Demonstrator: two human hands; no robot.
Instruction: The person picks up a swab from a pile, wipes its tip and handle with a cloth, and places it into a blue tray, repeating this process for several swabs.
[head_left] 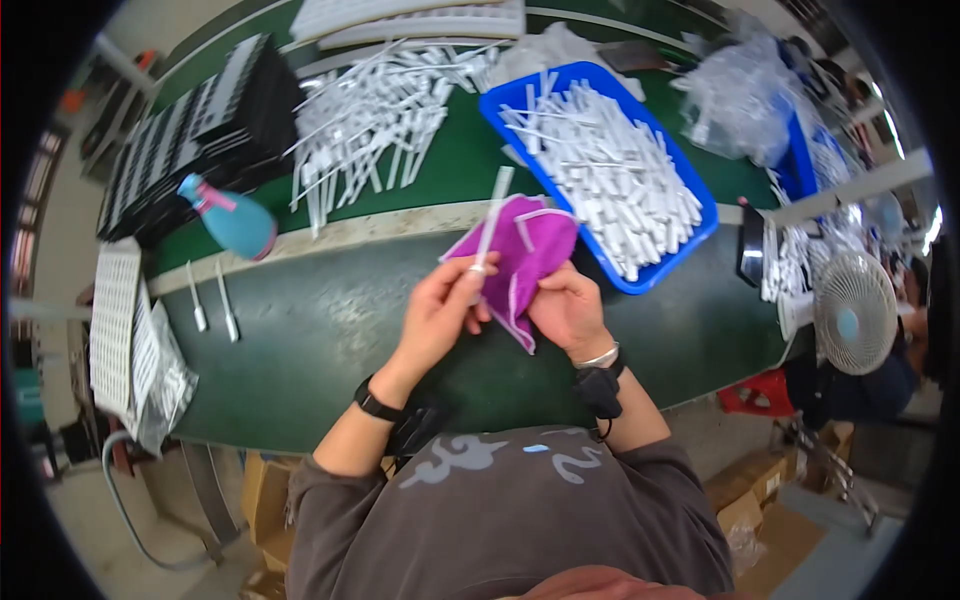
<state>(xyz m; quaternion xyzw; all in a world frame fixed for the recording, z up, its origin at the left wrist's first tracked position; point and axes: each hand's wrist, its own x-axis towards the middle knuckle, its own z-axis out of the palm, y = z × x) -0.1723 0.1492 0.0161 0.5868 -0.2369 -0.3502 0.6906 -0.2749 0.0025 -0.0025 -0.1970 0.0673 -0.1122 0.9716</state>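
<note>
The left hand (437, 312) pinches a thin white plastic stick (492, 222) near its lower end; the right hand (568, 308) grips a soft purple cloth (530, 250) bunched against it, above the green surface (320, 330). The stick looks light, stiff, probably slippery. A blue tray (700, 232) of sticks sits just beyond.

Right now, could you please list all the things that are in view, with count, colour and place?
white stick: one, white, held upright in the left hand against the cloth
cloth: one, purple, between both hands
blue tray: one, blue, right of the hands, full of white sticks
loose sticks: too many to count, white, heaped on the far table
spray bottle: one, teal with pink trigger, lying on its side at left
two sticks: two, white, on the green table
black trays: a stack, far left
fan: one, white, right edge
left hand: grip on the stick
right hand: grip on the cloth
</note>
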